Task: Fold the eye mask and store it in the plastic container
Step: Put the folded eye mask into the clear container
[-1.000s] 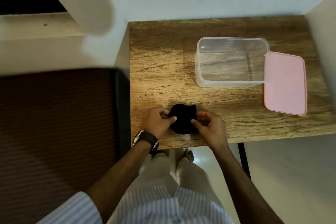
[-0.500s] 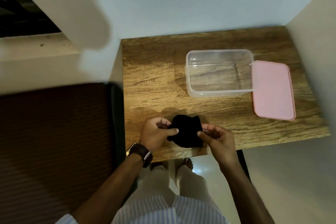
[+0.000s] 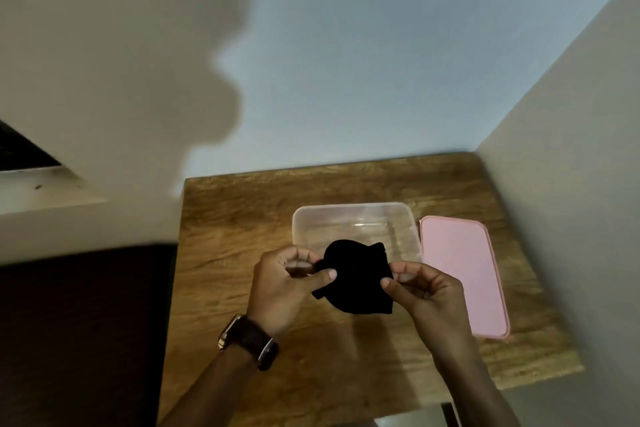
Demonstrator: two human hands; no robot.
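the folding looks finished and the step in hand, as i judge it, is the carry to the box: the eye mask (image 3: 356,279) is held in the air between both hands, above the table (image 3: 239,246) and in front of the near wall of the plastic container (image 3: 353,218), which it partly covers from this view. the left hand (image 3: 280,282) pinches the mask's left edge between thumb and curled fingers, closed on the cloth; the right hand (image 3: 424,291) pinches the right edge the same way, thumb tip on the front of the fabric. the next move calls for passing the bundle over the near rim and lowering it onto the floor of the container without letting the fold spring apart, so both pinches should probably hold until it rests inside. the mask is black, soft and bunched into a compact rounded shape with a small peak at its upper right and a tab or strap end poking out at lower left. the container is clear, open and holds nothing, sitting toward the far right part of the table, with the pink lid (image 3: 464,274) lying flat just beside it, along the table's right edge
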